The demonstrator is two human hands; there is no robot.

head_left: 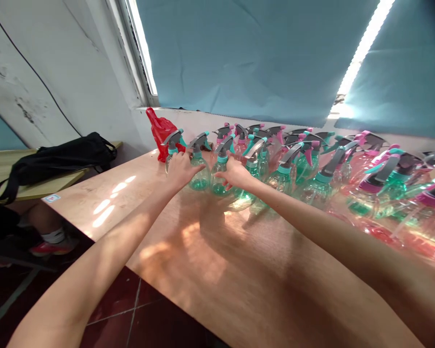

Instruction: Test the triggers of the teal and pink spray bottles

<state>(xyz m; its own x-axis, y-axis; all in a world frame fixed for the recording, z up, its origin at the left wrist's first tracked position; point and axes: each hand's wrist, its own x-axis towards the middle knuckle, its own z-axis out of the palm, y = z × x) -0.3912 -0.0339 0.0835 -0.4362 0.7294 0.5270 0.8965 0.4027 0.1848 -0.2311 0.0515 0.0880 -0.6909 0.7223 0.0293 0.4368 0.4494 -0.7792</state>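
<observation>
- Translucent green and pink plastic spray bottles point(199, 183) are already ranged, twelve to two o'clock.
- Left hand point(180, 170) and right hand point(237, 174) are extended toward twelve; grasp, remainder cannot be told.

Our bare left forearm point(130, 234) and right forearm point(304, 215) stretch forward, converging; our left hand point(181, 170) shows its back, thumb point(197, 169) spread inward, while our right hand point(237, 174) angles leftward, fingers point(223, 175) bent.

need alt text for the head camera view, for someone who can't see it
A person's left hand and right hand reach to spray bottles crowded along a wooden table, their trigger heads trimmed teal or pink. A red bag stands behind the leftmost bottle; a black bag lies farther left.
</observation>
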